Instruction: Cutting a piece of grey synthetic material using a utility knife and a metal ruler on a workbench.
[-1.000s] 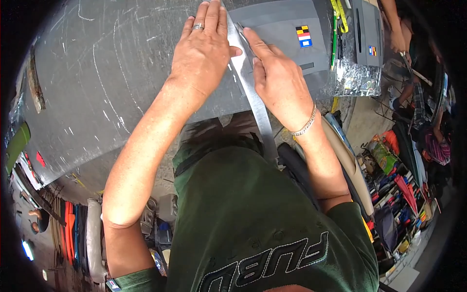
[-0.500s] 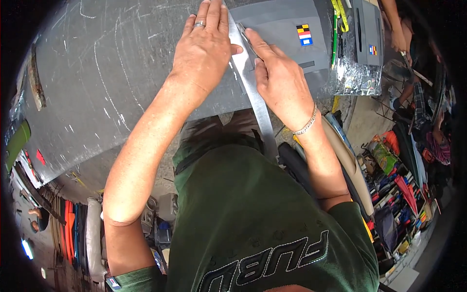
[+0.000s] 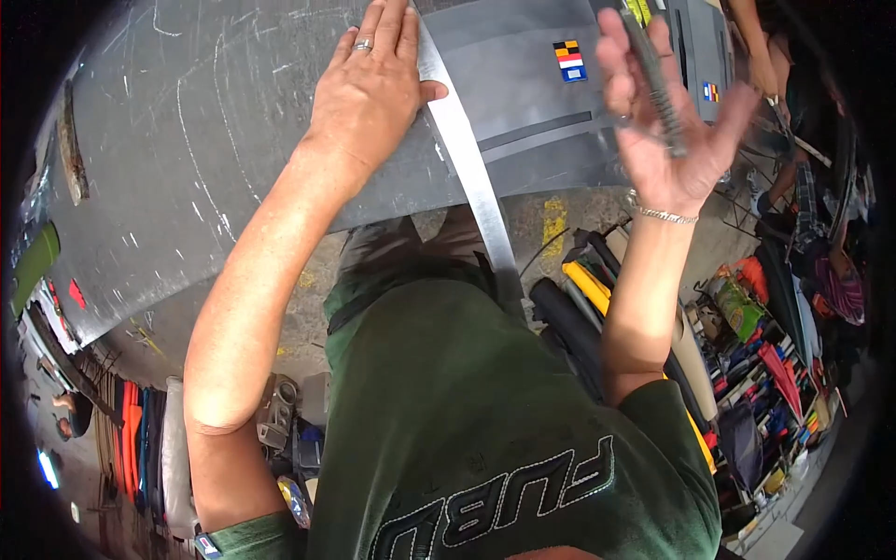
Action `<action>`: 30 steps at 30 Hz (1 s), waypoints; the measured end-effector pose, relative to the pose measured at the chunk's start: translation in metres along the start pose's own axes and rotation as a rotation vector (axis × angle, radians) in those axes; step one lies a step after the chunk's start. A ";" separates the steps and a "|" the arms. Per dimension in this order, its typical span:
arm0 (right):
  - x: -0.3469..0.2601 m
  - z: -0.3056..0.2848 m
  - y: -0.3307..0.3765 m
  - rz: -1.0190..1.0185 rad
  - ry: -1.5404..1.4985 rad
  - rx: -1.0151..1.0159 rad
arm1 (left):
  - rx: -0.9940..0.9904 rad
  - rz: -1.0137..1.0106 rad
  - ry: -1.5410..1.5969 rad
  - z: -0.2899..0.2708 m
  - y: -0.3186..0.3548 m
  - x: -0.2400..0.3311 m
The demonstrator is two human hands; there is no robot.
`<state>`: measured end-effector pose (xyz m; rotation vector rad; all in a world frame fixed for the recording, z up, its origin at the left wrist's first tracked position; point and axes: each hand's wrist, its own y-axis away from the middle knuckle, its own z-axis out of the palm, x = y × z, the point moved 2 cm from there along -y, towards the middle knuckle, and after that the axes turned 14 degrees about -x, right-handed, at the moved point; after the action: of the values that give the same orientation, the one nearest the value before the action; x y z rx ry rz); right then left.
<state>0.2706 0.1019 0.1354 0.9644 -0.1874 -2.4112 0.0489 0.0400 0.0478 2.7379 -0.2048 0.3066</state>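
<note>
My left hand (image 3: 366, 98) lies flat, fingers stretched out, on the dark work surface. Its thumb rests over the edge of a long metal ruler (image 3: 464, 154), which runs past the table's near edge toward my body. Right of the ruler is a grey sheet (image 3: 509, 84) with a small coloured flag patch (image 3: 569, 61) and a dark strip (image 3: 537, 133). My right hand (image 3: 677, 163) is raised above the sheet's right side, palm up and blurred. Across its palm and loosely bent fingers is a cutter knife (image 3: 661, 89) with a ribbed grip.
The scratched dark table (image 3: 131, 233) spreads left. A second grey piece (image 3: 709, 58) with a patch lies beyond my right hand, near a yellow tape (image 3: 640, 9). Another person's hand (image 3: 763, 77) is at the far right. Material rolls (image 3: 565, 303) and piled colourful goods (image 3: 747, 392) stand below right.
My right hand has left the ruler's edge, moved right and turned palm up with the cutter knife, uncovering the dark strip. My left hand stays on the ruler; the view has shifted slightly.
</note>
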 end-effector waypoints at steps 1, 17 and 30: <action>-0.001 -0.005 -0.003 -0.002 -0.006 -0.009 | -0.082 -0.044 -0.022 -0.008 0.000 0.004; -0.009 -0.030 -0.093 -0.378 0.683 -0.311 | 0.119 -0.067 0.007 0.014 0.004 -0.002; 0.018 -0.072 -0.070 0.195 0.883 0.173 | -0.030 -0.103 0.216 0.009 0.003 -0.001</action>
<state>0.2786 0.1569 0.0492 1.8803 -0.1500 -1.6197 0.0488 0.0342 0.0400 2.6499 -0.0104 0.5616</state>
